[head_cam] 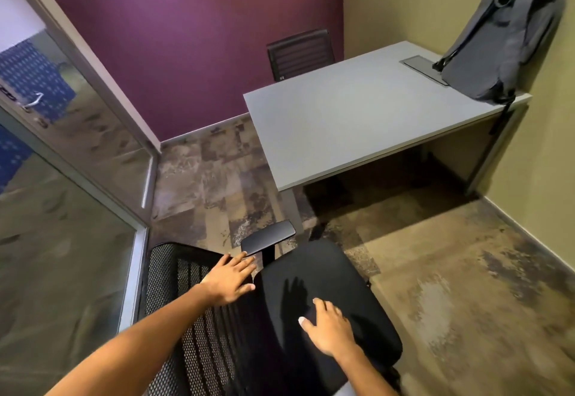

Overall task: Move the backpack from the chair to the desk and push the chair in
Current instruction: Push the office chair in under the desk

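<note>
The grey backpack (501,44) stands upright on the far right corner of the pale grey desk (342,128), leaning on the yellow wall, one strap hanging over the edge. The black office chair (326,274) sits in front of me, away from the desk, its seat bare. My left hand (231,279) hovers with fingers spread over the mesh backrest (193,302), near the armrest (269,237). My right hand (329,330) is spread flat above the seat, holding nothing; its shadow falls on the cushion.
A second dark chair (300,53) stands behind the desk against the purple wall. A glass partition and door (62,177) run along the left. A cable hatch (423,68) is set in the desktop. Patterned carpet (435,271) lies between chair and desk.
</note>
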